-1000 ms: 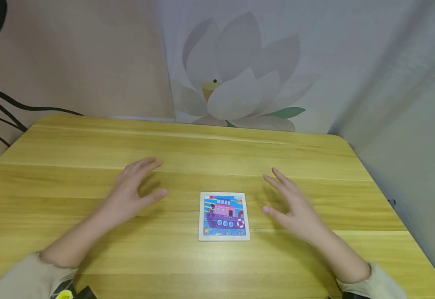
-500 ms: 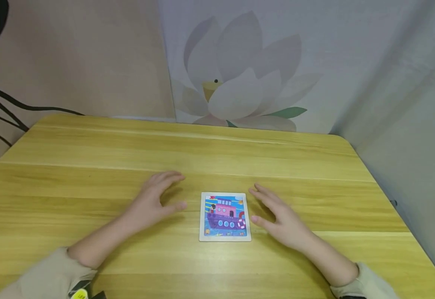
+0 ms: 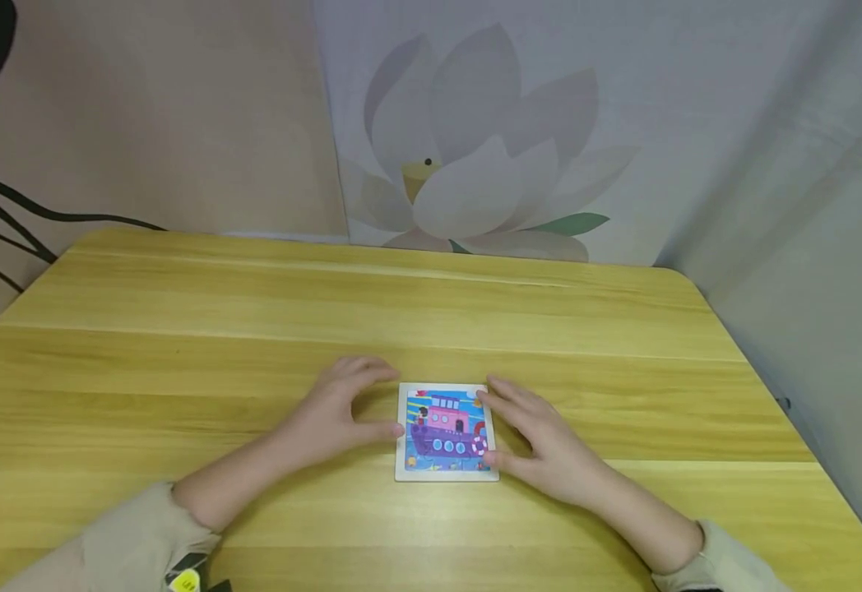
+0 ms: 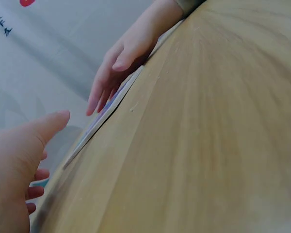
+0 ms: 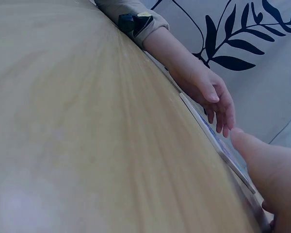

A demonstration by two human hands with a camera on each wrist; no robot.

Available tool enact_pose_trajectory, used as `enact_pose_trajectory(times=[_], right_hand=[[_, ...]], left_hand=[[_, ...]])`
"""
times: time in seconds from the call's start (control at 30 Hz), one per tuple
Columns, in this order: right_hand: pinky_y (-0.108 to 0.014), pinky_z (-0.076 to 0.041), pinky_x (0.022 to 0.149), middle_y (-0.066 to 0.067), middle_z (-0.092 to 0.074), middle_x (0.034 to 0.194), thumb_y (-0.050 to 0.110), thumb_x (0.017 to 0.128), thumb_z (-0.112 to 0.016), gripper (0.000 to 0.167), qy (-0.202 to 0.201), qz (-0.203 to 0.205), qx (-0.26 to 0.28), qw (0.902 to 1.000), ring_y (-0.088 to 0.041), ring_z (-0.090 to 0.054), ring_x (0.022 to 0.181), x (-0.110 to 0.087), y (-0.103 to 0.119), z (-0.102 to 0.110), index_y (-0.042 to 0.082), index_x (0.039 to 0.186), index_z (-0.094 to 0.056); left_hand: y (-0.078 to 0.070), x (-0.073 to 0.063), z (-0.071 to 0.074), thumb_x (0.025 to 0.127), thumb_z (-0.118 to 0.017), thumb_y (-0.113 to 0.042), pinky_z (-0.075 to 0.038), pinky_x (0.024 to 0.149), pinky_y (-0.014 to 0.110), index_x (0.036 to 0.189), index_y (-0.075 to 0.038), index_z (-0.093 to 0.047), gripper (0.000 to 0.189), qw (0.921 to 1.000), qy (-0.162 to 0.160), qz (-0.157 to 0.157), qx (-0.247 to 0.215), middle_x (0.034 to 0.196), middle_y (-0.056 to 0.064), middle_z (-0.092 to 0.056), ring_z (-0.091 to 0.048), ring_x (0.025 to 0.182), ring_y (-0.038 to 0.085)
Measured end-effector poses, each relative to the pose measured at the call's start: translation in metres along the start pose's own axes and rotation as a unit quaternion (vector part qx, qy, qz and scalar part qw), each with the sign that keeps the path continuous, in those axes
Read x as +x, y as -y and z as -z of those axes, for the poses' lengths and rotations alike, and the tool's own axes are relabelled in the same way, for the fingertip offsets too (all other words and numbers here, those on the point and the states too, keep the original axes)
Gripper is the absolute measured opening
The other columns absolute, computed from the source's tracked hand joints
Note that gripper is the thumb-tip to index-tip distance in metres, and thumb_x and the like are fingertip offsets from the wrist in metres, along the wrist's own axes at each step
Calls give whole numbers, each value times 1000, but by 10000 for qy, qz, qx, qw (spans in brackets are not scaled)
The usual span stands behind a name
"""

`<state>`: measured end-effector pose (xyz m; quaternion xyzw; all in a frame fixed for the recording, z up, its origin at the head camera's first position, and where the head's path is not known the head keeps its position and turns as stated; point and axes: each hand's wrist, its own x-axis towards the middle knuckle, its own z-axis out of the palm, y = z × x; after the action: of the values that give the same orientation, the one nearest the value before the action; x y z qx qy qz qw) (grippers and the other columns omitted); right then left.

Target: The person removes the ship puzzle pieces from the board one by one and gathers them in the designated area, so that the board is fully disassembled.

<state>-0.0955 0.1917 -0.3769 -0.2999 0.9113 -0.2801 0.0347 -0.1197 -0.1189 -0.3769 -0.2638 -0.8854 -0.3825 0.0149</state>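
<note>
A square picture puzzle (image 3: pixel 446 432) in a white frame, showing a purple and pink boat, lies flat on the table. My left hand (image 3: pixel 338 415) is at its left side, thumb and fingertips close to the frame's edge, fingers loosely bent. On the opposite side my right hand (image 3: pixel 549 444) reaches over the right edge, with its fingertips and thumb above or on the frame; whether they touch is hard to tell. In the left wrist view the puzzle (image 4: pixel 106 114) appears nearly edge-on, flat against the wood. Neither hand visibly grips it.
The wooden table (image 3: pixel 253 288) extends around the puzzle on all sides. Behind it hangs a pale curtain (image 3: pixel 475 123) with a flower print. A black chair (image 3: pixel 2 222) stands beyond the left edge.
Both hands have moved inward toward the puzzle, the left going right and the right going left, until they flank its edges. The puzzle has stayed in place.
</note>
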Motion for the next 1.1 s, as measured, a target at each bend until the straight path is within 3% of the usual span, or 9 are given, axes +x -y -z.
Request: enact_pose_trajectory(times=[0.4, 0.7, 1.1], right_hand=[[-53, -10, 111, -2, -23, 156, 57, 89, -57, 74, 119, 278, -515, 9982, -27, -16, 143, 0, 0, -5, 18, 148, -37], [-53, -9, 111, -2, -23, 156, 57, 89, -56, 74, 144, 280, -600, 9977, -26, -15, 143, 0, 0, -6, 19, 149, -36], [-52, -9, 111, -2, -21, 156, 58, 90, -55, 74, 215, 280, -663, 9972, -26, -14, 143, 0, -1, -6, 20, 149, -34]], left_hand=[[-1, 10, -11, 70, -81, -51, -28, 101, 50, 123, -14, -64, 67, 9990, 222, -216, 307, 125, -3, -55, -42, 117, 17], [0, 13, -16, 69, -81, -52, -27, 99, 49, 120, -10, -66, 67, 9983, 163, -431, 362, 122, -2, -56, -43, 113, 17], [-3, 12, -16, 68, -83, -49, -29, 96, 46, 117, -11, -67, 64, 9986, 162, -282, 406, 120, -3, -56, -43, 112, 17]])
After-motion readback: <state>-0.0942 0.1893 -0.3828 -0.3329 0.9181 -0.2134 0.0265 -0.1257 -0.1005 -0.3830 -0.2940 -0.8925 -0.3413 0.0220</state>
